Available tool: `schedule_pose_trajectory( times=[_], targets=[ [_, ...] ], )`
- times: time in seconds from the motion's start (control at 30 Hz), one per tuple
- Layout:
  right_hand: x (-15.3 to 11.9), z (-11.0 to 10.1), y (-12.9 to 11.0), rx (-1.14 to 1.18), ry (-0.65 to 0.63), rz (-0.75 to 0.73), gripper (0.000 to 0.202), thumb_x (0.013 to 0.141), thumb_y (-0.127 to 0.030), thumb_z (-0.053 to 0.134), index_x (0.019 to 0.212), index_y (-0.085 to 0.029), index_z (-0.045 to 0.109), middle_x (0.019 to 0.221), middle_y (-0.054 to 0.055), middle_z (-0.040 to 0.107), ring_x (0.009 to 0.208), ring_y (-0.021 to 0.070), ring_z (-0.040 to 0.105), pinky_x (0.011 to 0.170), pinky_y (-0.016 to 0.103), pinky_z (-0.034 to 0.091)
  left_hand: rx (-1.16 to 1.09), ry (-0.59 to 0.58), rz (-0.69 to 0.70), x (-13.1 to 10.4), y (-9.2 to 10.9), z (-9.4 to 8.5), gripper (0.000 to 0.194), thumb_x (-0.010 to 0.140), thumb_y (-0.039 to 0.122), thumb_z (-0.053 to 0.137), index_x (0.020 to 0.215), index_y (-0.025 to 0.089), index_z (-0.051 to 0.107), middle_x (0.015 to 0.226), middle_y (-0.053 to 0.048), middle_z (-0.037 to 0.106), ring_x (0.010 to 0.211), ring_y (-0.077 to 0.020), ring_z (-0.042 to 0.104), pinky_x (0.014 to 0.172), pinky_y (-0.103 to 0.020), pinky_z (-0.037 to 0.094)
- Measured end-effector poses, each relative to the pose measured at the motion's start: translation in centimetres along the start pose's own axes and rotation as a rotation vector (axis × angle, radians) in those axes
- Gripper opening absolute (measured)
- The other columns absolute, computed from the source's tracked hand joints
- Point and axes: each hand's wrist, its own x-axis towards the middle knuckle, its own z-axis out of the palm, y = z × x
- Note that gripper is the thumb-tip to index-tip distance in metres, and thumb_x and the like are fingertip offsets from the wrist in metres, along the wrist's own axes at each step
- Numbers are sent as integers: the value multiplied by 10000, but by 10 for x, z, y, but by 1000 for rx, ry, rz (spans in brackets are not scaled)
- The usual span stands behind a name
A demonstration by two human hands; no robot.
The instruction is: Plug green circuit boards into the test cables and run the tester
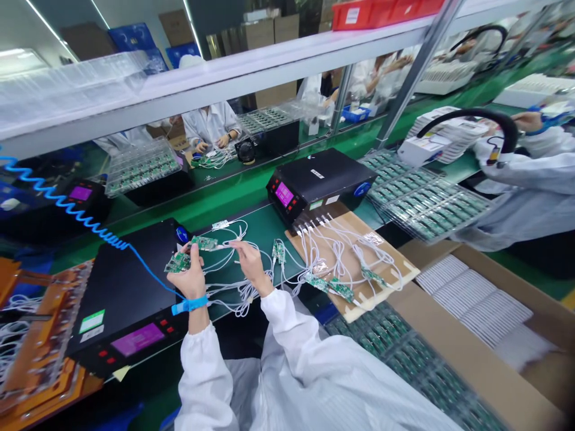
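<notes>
My left hand (192, 276), with a blue wrist strap (189, 304) on its wrist, is closed around green circuit boards. One circuit board (205, 243) sticks out above the thumb, and a second board (178, 261) lies against the palm side. My right hand (250, 262) pinches a white cable (228, 244) at the right end of the upper board. Whether its plug is fully seated is too small to tell. Several white cables (245, 297) lie bundled below my hands. Another small board (278, 251) on a cable rests right of my right hand.
A black tester (126, 281) with a purple screen stands at left, another black tester (321, 179) at back right. Cabled boards lie on a cardboard sheet (296, 242). Board trays (431, 197), a carton (485, 371), an orange fixture (40, 335) and a coiled blue cord (67, 208) surround the bench. Co-workers sit beyond.
</notes>
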Motion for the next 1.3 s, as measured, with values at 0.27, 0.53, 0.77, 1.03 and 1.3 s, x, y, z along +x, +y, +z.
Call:
schedule_pose_trajectory(
  times=[0.27,0.53,0.77,1.03,1.3],
  targets=[
    [10,-3,-38,123,100,146,275,1054,-369,526,1174,-212,719,972,63,709,743,149,648,739,295,568,45,25,4,-15,-10,3,390,833,495,762,971,130,772,603,16,609,487,-122,540,559,-274,483],
    [3,7,-68,213,-82,72,363,1039,-245,486,1322,-260,712,1142,81,735,925,184,700,827,323,607,56,20,-2,-28,-15,2,373,811,467,793,984,136,790,882,-104,774,743,-196,725,704,-313,586],
    [3,12,-73,109,34,85,171,963,-310,699,1064,-242,819,958,68,695,897,187,673,836,330,596,11,-2,24,-31,-17,0,342,820,435,789,988,137,791,929,-107,785,831,-214,747,775,-336,599],
    [6,10,-78,115,62,59,220,1002,-265,609,1091,-223,805,888,44,724,739,140,657,721,280,585,0,-2,11,-33,-17,1,336,823,435,794,979,138,795,908,-98,785,818,-215,743,752,-340,598],
    [8,15,-86,176,142,126,149,981,-270,643,989,-204,777,923,57,713,865,173,684,814,313,591,-28,-7,10,-38,-13,4,308,836,391,787,988,124,792,946,-114,792,850,-223,754,852,-378,605]
  ],
)
